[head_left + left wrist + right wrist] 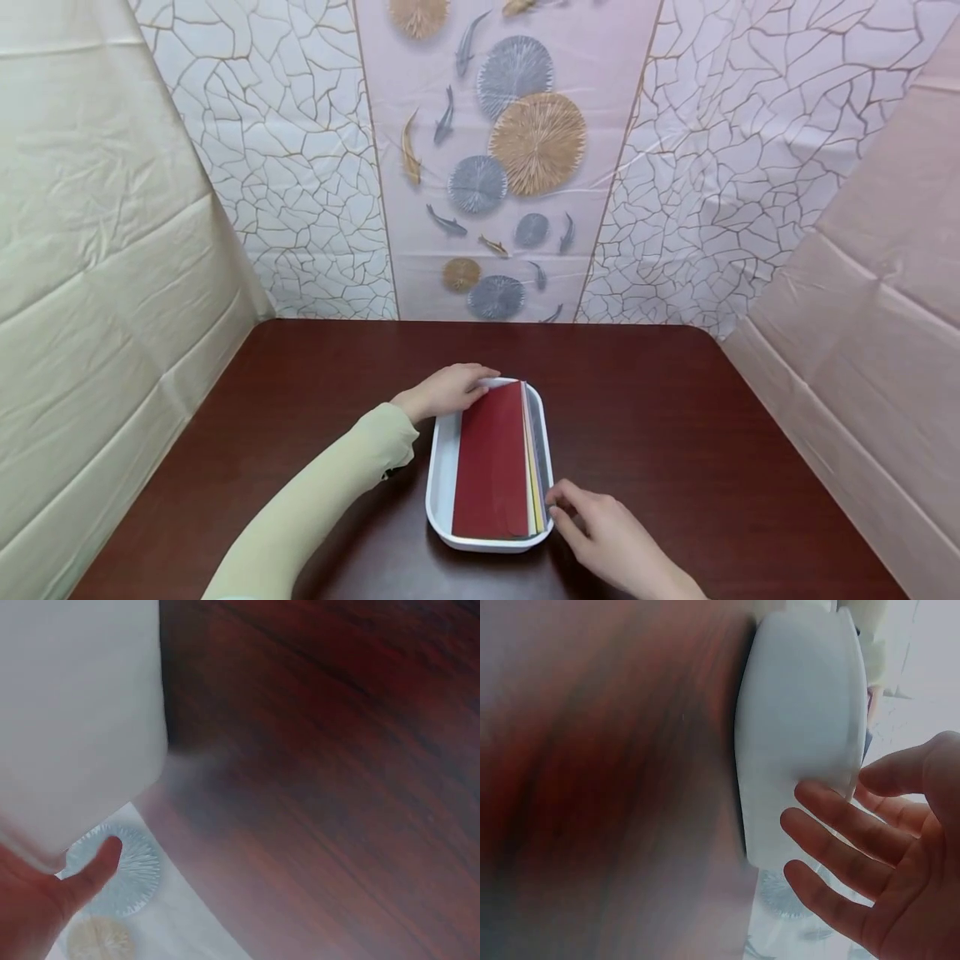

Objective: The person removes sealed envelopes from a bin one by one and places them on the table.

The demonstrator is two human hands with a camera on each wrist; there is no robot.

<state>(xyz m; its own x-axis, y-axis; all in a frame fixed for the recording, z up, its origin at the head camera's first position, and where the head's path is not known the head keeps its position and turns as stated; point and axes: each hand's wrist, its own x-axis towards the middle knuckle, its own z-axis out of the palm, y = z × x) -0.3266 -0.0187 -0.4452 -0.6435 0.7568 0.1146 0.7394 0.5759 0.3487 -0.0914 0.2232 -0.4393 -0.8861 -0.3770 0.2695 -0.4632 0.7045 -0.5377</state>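
left hand (447, 390) grips the tray's (442, 467) far rim, right hand (600, 533) loose-fingered at its near corner by the paper (491, 467); steady the tray on the desk (675, 417), lift sheets singly.

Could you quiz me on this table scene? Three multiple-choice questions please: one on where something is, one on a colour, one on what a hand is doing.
1. Where do the paper sheets lie?
A. in the white tray
B. on the bare table
C. against the wall

2. What colour is the top sheet?
A. blue
B. dark red
C. green

3. What is the right hand doing?
A. clenched in a fist on the table
B. lifting the tray
C. fingers spread loosely by the tray's near right corner

Answers: 1 A, the tray's rim surrounds the stack. 2 B, the head view shows dark red on top. 3 C, the right wrist view shows straight fingers beside the tray.
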